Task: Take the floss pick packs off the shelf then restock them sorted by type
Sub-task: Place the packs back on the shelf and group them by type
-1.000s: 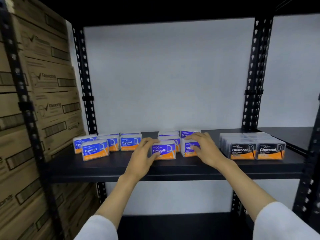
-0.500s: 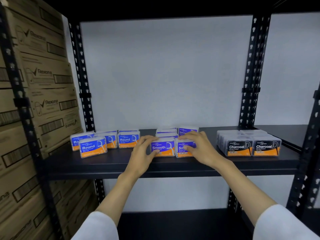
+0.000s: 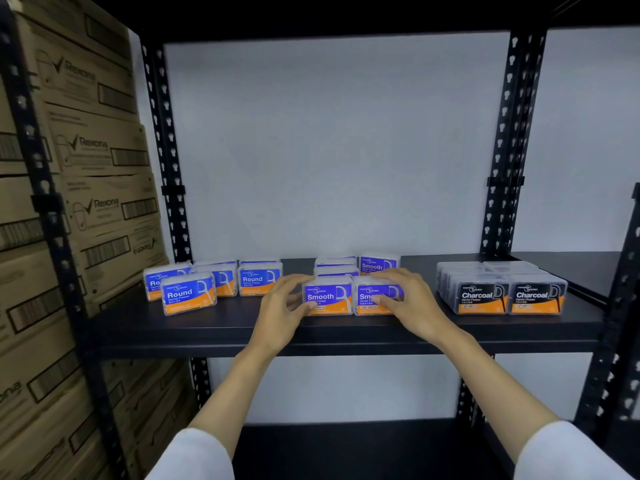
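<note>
On the black shelf [image 3: 214,332] stand three groups of clear floss pick packs. Several blue Round packs [image 3: 188,294] are at the left, several purple Smooth packs [image 3: 377,263] in the middle, several black Charcoal packs [image 3: 507,294] at the right. My left hand [image 3: 282,315] grips the left front Smooth pack [image 3: 327,296], fingers over its top and thumb at its lower front. My right hand [image 3: 408,303] grips the right front Smooth pack [image 3: 367,292], fingers on top, thumb across its label. The two front packs stand side by side, touching.
Stacked brown cardboard boxes [image 3: 90,168] fill the rack to the left. Black perforated uprights [image 3: 509,140] frame the bay against a white wall. A lower shelf [image 3: 346,445] lies below, and another shelf [image 3: 568,268] continues to the right.
Both hands have stayed on the two front Smooth packs, which have closed the gap between them and now touch. My view has tilted slightly.
</note>
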The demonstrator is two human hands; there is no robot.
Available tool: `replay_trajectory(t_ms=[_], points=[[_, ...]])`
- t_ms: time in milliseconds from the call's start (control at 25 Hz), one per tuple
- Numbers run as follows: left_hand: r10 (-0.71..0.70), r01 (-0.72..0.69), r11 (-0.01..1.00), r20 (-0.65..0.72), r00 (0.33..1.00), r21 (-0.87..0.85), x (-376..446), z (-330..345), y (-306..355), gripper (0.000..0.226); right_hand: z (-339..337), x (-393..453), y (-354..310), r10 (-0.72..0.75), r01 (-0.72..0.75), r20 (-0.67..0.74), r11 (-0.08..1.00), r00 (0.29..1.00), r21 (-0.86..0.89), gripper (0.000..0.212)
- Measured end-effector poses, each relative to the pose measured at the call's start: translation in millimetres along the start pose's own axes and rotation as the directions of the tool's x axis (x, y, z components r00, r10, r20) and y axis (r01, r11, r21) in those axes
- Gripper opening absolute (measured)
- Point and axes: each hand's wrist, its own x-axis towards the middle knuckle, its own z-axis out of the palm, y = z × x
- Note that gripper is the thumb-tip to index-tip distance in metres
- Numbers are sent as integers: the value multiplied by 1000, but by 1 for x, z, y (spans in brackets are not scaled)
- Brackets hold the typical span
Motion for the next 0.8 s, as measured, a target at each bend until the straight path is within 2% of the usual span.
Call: replay_trajectory(t_ms=[200,520,680,800], points=[[16,-16,1000,-18,1000,3,0,0,-3,46,-3,2,1,-6,6,3,999,1000,33,43],[1,-1,999,-4,1000,-33,0,0,-6,51,-9,2,-3,75,-77,23,992,997,97,36],[-47,48,996,17,999,-75,1,0,-1,57,-11,0,-3,72,-77,46,989,996,124,38],[-83,83,996,-14,996,-36,8,-1,4,54,-15,1,-2,70,-79,52,979,996,187,38]])
